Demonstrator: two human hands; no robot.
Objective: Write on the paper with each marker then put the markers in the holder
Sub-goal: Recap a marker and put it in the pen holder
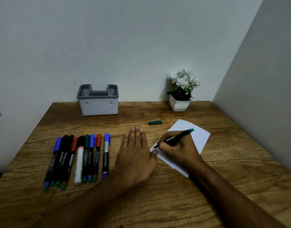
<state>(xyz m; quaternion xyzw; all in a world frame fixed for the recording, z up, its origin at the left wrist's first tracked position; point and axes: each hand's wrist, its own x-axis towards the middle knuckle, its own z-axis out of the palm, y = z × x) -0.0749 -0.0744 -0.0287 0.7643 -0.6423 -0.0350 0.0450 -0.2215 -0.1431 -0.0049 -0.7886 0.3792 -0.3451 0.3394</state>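
Paper (197, 137) near desk's (158, 203) right wall | right hand (177, 149) grips marker (174, 138) on it | left hand (135, 155) flat alongside | cap (155, 122) beyond | markers (79, 158) left | holder (98, 100) behind.

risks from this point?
1. The green cap lies loose on the table, round, and could roll off.
2. The left hand only touches the paper at its edge, so the sheet may slide under the marker in the right hand.
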